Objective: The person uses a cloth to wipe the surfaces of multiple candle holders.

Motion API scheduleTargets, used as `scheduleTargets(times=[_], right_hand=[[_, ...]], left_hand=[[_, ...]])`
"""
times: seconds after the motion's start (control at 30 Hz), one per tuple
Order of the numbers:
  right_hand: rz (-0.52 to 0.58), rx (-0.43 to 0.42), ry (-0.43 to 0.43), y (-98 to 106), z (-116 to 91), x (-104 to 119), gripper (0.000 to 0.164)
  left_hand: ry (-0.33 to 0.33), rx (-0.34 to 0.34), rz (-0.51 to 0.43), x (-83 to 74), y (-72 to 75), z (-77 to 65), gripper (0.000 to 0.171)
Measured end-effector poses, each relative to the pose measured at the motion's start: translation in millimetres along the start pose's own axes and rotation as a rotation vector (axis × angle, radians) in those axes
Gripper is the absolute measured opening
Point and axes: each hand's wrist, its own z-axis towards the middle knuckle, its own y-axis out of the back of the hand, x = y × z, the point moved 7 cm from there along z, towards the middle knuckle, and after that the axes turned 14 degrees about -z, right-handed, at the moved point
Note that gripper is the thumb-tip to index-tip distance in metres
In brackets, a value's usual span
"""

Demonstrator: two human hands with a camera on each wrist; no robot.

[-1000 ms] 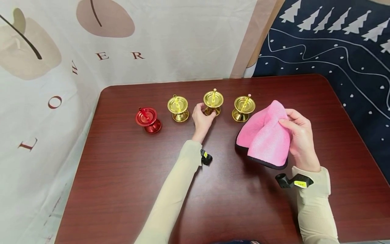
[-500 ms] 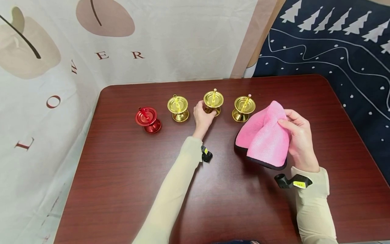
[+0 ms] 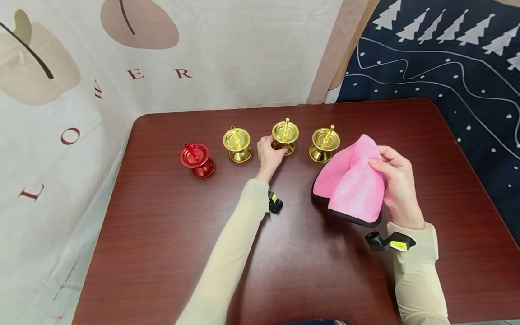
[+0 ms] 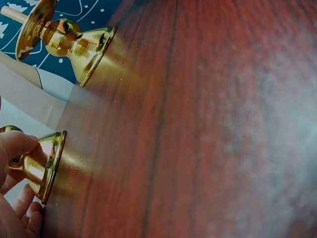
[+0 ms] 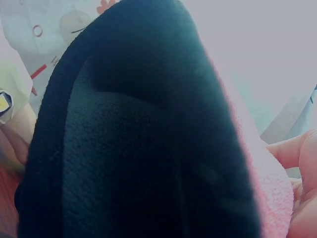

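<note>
Evidently grasped by the left hand [image 3: 270,155], the middle holder [image 3: 285,135], gold in colour, stands upright near the far edge of the desk [image 3: 308,280]. It is flanked by the left holder [image 3: 238,144] and the right holder [image 3: 323,144], both gold, each apart from it. The red holder [image 3: 198,159] stands toward the left edge, slightly nearer the person. The right hand [image 3: 400,185] pinches the cloth [image 3: 355,185], pink with a black border, on the side toward the right edge; its upper part hangs just beside the right holder and covers a portion of the desk.

The head view shows all four holders from above, with the left hand hiding part of the middle holder's stem and foot. The left wrist view adds the fingers about the narrow waist of that holder and, beyond it, the right holder in profile. In the right wrist view, a dark side of the cloth fills much of the field.

The desk is reddish brown, grained and glossy, with rounded far corners. Behind it hang a pale sheet [image 3: 243,58] with printed letters and a navy sheet [image 3: 406,81] with white trees.
</note>
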Motion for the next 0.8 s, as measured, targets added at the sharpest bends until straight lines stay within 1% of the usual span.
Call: scheduleTargets(times=[0.23, 0.33, 0.47, 0.6, 0.73, 0.8], right_hand=[[-0.003, 0.003, 0.0, -1, -1, 1, 0.022], [-0.003, 0.007, 0.003, -1, -1, 1, 0.023], [0.002, 0.015, 0.006, -4, 0, 1, 0.024], [0.006, 0.032, -0.005, -10, 0, -1, 0.026], [0.017, 0.044, -0.014, -15, 1, -2, 0.028], [0.026, 0.046, -0.016, -17, 1, -3, 0.028]], left_hand=[[-0.045, -0.005, -0.008, -1.5, 1.6, -4.4, 0.034], [-0.082, -0.01, -0.002, -2.8, 2.2, -6.2, 0.034], [-0.118, -0.022, -0.004, -5.4, 4.4, -9.2, 0.029], [-0.096, -0.02, -0.049, -6.2, 7.1, -11.8, 0.026], [-0.069, -0.01, -0.109, -6.1, 9.7, -14.0, 0.027], [-0.079, -0.008, -0.143, -7.5, 11.5, -15.9, 0.027]])
